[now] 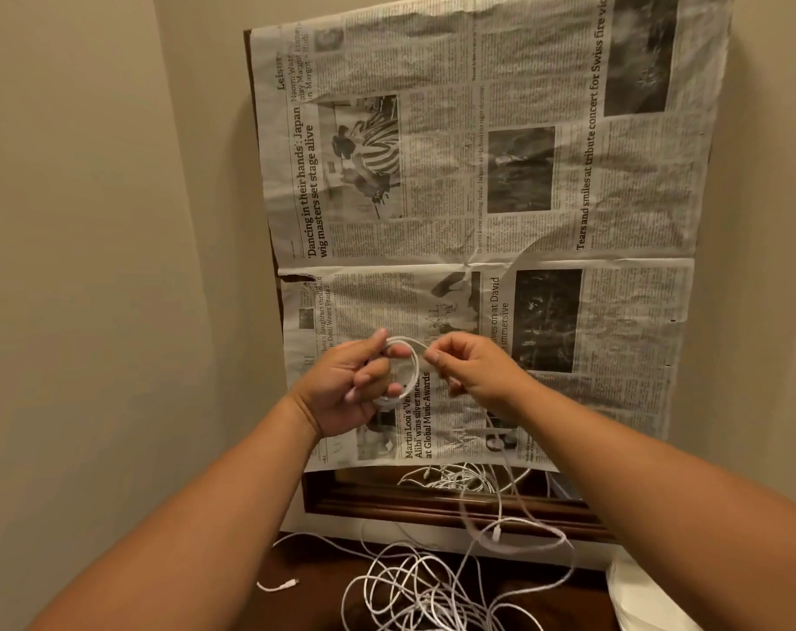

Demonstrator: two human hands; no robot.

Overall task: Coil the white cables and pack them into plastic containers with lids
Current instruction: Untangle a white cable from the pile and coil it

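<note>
Nearest, lay tangled as a loose heap of white cables (pixel 414 589) on the dark wooden surface (pixel 305 603), one connector end (pixel 280 585) stretched out to the left. Above that, held a small white coil (pixel 403 373) in the left hand (pixel 348 387), fingers curled through and closed on the loops, while the right hand (pixel 471 368) pinched the cable's free strand between thumb and forefinger just beside the coil. Behind, hung spread against the wall as a creased newspaper (pixel 478 175)

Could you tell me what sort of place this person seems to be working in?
Probably a room in a home, not a workshop: plain beige walls meet in a corner, a newspaper-covered framed panel leans there, and loose white cables lie on a dark wooden surface.
</note>
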